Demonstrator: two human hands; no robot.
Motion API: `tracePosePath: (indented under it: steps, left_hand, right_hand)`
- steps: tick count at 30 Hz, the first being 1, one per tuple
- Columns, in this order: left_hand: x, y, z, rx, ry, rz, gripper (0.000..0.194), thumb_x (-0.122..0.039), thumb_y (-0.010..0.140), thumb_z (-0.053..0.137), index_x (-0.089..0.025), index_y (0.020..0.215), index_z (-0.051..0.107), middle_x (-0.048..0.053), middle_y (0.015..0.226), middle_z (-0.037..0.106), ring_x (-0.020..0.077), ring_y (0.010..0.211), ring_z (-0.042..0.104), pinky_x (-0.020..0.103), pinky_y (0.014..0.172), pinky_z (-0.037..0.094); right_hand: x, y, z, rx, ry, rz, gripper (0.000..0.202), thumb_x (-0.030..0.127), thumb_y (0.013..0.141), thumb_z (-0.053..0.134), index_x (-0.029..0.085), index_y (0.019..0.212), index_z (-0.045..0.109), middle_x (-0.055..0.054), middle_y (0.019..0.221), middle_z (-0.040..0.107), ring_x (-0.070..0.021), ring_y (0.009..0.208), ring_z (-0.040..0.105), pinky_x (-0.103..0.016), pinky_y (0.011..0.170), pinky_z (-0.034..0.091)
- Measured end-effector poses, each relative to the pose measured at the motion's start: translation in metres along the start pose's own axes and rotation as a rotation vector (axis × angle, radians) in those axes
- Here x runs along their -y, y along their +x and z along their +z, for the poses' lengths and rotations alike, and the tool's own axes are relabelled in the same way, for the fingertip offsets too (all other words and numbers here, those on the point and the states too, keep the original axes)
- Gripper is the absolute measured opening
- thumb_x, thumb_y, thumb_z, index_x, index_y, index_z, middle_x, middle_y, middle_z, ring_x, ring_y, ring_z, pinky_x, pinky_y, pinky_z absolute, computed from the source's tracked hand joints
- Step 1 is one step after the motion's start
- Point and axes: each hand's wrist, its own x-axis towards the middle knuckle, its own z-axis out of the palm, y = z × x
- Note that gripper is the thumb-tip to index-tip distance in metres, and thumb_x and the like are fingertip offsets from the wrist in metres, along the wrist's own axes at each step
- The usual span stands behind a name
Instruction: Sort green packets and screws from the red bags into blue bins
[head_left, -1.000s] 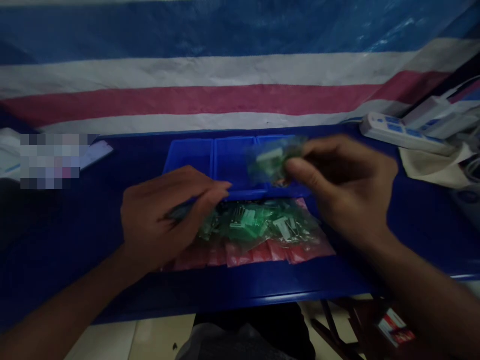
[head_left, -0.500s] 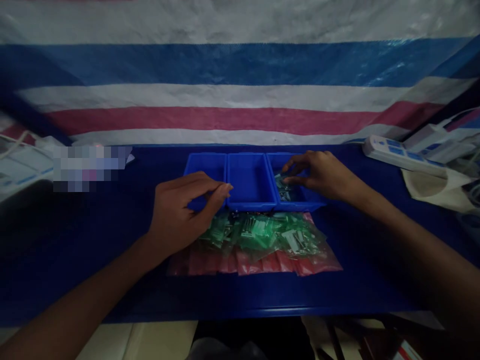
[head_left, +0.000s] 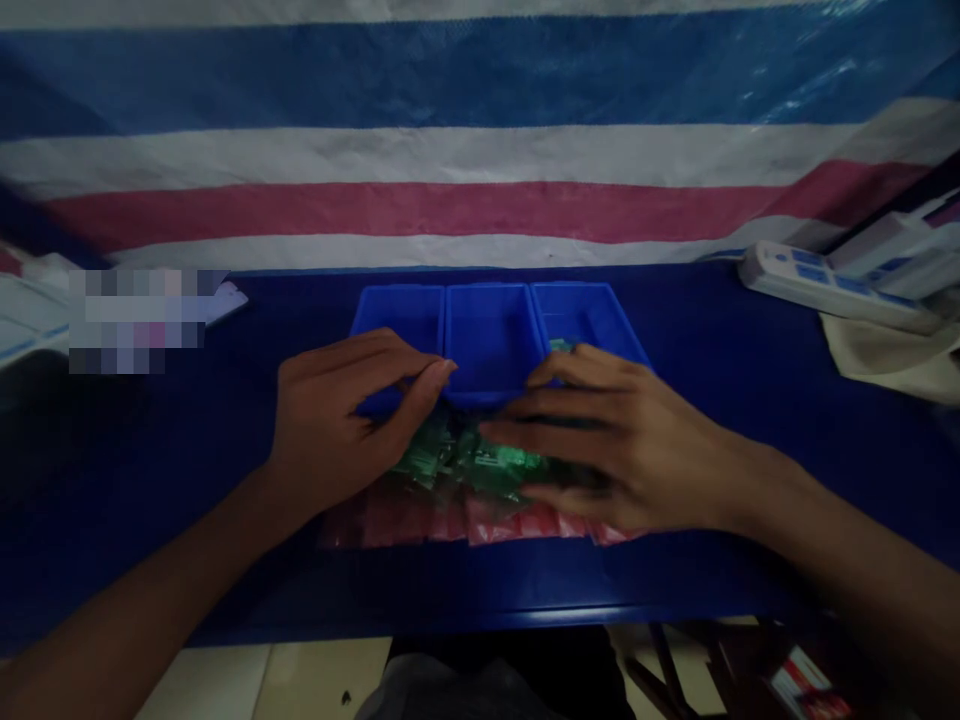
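Three blue bins stand side by side: a left bin (head_left: 401, 298), a middle bin (head_left: 491, 345) and a right bin (head_left: 600, 320), which has small pale pieces (head_left: 562, 344) inside. In front of them lie clear bags with green contents (head_left: 502, 460) and red lower parts (head_left: 495, 522). My left hand (head_left: 352, 410) hovers over the left bin's front edge, thumb and fingertips pinched together; anything between them is too small to make out. My right hand (head_left: 600, 435) is over the bags, its fingers spread and slightly blurred, partly covering the bags and the right bin's front.
A white power strip (head_left: 832, 285) lies at the back right beside a beige cloth or pouch (head_left: 892, 355). At the back left are white items, partly pixelated. A striped sheet (head_left: 480, 210) hangs behind the blue table (head_left: 480, 590).
My right hand has left the right bin, moved towards me over the bags, and its fingers have spread. My left hand keeps its pinch. The view has tilted down a little.
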Motion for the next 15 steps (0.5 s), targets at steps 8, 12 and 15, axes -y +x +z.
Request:
tracePosePath:
  steps: [8,12,15]
  left_hand:
    - [0.0015,-0.0005,0.0013,0.025,0.024,0.077,0.015,-0.021,0.102,0.067,-0.024,0.09,0.075,-0.002,0.083,0.079,0.0133,0.076,0.076,0.026,0.07,0.059]
    - [-0.0021,0.0007,0.0023,0.024,0.019,0.057,0.017,-0.022,0.103,0.065,-0.027,0.09,0.076,-0.004,0.082,0.079,0.0139,0.077,0.076,0.028,0.07,0.059]
    - [-0.0024,0.0005,0.0027,0.037,-0.024,0.008,0.017,-0.024,0.103,0.066,-0.029,0.092,0.078,-0.005,0.083,0.08,0.0159,0.077,0.075,0.031,0.071,0.061]
  right_hand:
    - [0.0123,-0.0026,0.0037,0.118,-0.016,0.026,0.033,0.022,0.095,0.064,0.016,0.124,0.077,-0.008,0.127,0.078,-0.0317,0.114,0.064,-0.048,0.094,0.05]
    - [0.0087,-0.0056,0.0044,0.064,-0.067,-0.039,0.025,0.021,0.102,0.058,0.016,0.117,0.078,-0.009,0.125,0.078,-0.0287,0.108,0.067,-0.045,0.089,0.051]
    - [0.0061,-0.0069,0.0051,-0.024,-0.148,-0.127,0.019,0.018,0.106,0.06,0.013,0.108,0.078,-0.01,0.115,0.081,-0.0261,0.1,0.071,-0.041,0.078,0.054]
